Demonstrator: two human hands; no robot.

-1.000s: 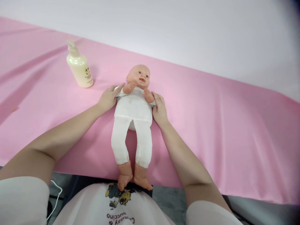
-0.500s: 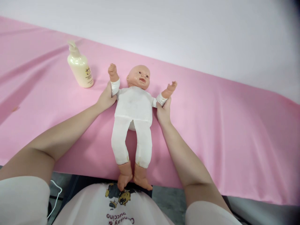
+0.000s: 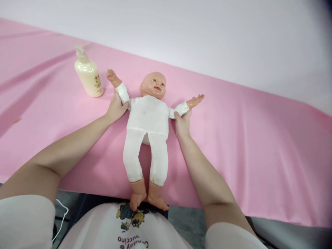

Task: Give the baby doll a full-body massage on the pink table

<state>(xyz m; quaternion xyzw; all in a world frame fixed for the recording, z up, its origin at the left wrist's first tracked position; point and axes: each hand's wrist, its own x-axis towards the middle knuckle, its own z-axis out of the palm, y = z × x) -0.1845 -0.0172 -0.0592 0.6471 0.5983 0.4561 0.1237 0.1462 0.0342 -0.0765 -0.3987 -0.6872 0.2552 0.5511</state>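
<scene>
A baby doll [image 3: 148, 116] with a white cloth body lies face up, its head away from me and its feet at the near edge of the pink cloth. My left hand [image 3: 116, 108] is closed around the doll's arm on the left, thumb on top near the elbow. On the other side my right hand [image 3: 183, 124] grips the opposite arm in the same way, its thumb over the white sleeve. Both doll arms are spread outward, with the doll's hands sticking out beyond my grip. Some of my fingers are hidden under the arms.
A cream-coloured pump bottle [image 3: 89, 76] stands on the pink cloth [image 3: 220, 148], left of the doll's head. Behind the cloth is a white surface [image 3: 207, 34]. A white cable [image 3: 63, 216] hangs below the near edge at the left.
Both doll arms have swung outward, the left-side one further left and the other further right and lower. My hands keep hold of them. The doll's body and the bottle stay put.
</scene>
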